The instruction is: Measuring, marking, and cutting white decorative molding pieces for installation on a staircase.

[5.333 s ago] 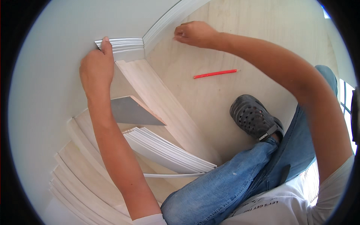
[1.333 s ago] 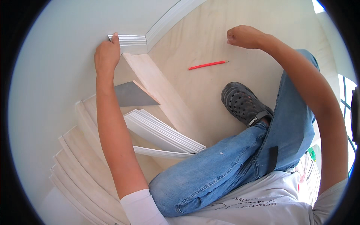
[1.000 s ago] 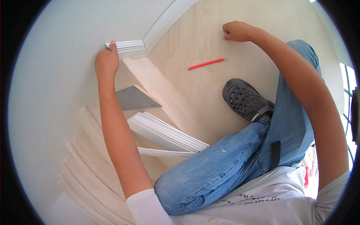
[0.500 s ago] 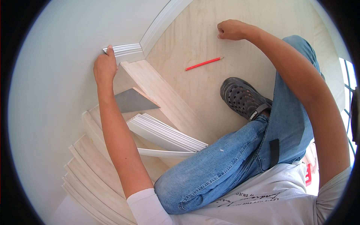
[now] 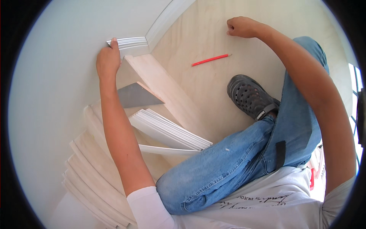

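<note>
My left hand (image 5: 108, 59) grips the left end of a short piece of white skirting board (image 5: 132, 46), thumb over its ridged top edge. The piece lies along the wall, its right end at the corner where a longer fitted skirting board (image 5: 162, 23) begins. My right hand (image 5: 244, 27) hangs over the floor with its fingers curled in, nothing visible in them; that forearm passes across my raised knee. Between my hands a red pencil (image 5: 210, 60) lies on the floor, touched by neither.
A stack of white skirting lengths (image 5: 171, 131) lies by my leg, beside a dark grey triangular offcut (image 5: 139, 95). A pale wooden board (image 5: 160, 84) runs along the landing edge. Curved stair treads (image 5: 95, 168) descend at lower left. My black clog (image 5: 251, 95) rests on the floor.
The view has shifted slightly, so the floor and stairs appear a little higher. My left hand keeps its hold on the skirting piece; my right hand stays curled, slightly farther up and right.
</note>
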`<state>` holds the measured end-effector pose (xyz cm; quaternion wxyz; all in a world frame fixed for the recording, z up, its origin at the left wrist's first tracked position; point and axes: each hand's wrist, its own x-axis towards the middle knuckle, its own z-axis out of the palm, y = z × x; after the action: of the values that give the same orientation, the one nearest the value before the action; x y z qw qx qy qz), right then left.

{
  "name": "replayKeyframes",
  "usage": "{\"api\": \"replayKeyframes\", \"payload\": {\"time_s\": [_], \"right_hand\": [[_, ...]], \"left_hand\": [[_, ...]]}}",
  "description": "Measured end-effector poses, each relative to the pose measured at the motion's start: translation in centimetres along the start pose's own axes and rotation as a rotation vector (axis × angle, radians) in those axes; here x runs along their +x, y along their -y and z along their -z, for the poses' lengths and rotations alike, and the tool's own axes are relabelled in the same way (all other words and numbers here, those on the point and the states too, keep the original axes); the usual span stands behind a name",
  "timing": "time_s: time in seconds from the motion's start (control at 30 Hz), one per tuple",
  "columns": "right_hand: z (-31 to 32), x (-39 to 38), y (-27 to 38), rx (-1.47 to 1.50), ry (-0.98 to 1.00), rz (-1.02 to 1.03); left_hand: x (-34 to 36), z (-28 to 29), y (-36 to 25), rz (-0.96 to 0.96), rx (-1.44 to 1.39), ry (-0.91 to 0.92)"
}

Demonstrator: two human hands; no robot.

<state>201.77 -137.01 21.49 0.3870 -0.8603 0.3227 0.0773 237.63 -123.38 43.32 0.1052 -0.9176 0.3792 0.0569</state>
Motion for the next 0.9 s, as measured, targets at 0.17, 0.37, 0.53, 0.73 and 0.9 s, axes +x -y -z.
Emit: {"api": "replayKeyframes", "payload": {"time_s": [0.17, 0.37, 0.53, 0.73, 0.9], "right_hand": [[1.1, -0.2, 0.7, 0.019, 0.099, -0.072], [0.5, -0.1, 0.5, -0.046, 0.096, -0.049], [0.1, 0.0, 0.6, -0.054, 0.058, -0.038], [-0.6, 0.0, 0.0, -0.048, 0.049, -0.016], [-0.2, 0.2, 0.1, -0.062, -0.017, 0.019]], "left_hand": [[0.1, 0.0, 0.2, 0.029, -0.038, 0.010], [0.5, -0.1, 0.3, 0.026, -0.063, 0.016], [0.7, 0.3, 0.8, 0.027, -0.075, 0.046], [0.0, -0.1, 0.6, 0.010, -0.182, 0.034], [0.5, 0.8, 1.1, -0.034, -0.178, 0.075]]}}
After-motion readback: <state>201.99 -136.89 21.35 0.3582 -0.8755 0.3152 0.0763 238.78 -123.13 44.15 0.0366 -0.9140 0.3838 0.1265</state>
